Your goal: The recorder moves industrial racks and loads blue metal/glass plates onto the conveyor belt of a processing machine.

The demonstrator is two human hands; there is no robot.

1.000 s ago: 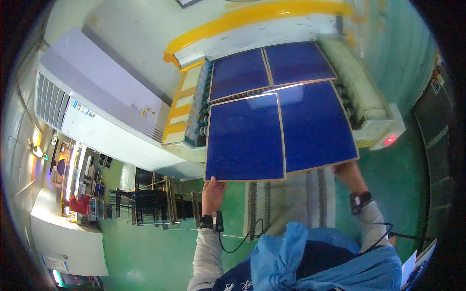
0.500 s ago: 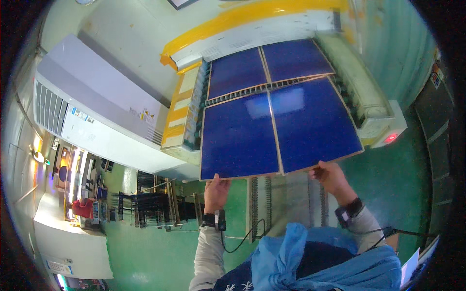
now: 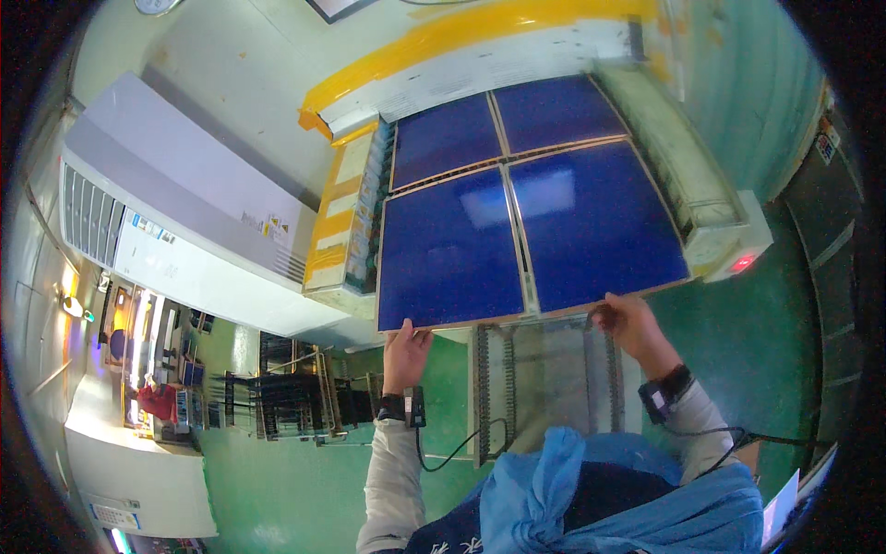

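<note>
Four flat blue panels with copper-coloured edges lie in two rows on a roller conveyor [image 3: 367,231]. My left hand [image 3: 406,358] pinches the front edge of the near left blue panel [image 3: 448,254], close to its outer corner, thumb above and fingers below. At the front edge of the near right blue panel [image 3: 600,231], my right hand [image 3: 639,334] has its thumb and curled fingers at the rim. Behind them lie the far left panel [image 3: 445,140] and the far right panel [image 3: 558,113]. A narrow gap runs between the two near panels, wider toward me.
Yellow-taped machine housing [image 3: 471,69] stands behind the conveyor. On its right is a side rail [image 3: 678,152] with a red-lit end. A white cabinet [image 3: 185,203] stands at left, racks [image 3: 286,392] behind it. Below the panels is a grey slotted stand [image 3: 554,379].
The near panels have moved forward against the far row, closing most of the gap that showed rollers. The right one has straightened, and the slit between the near two has widened at the front.
</note>
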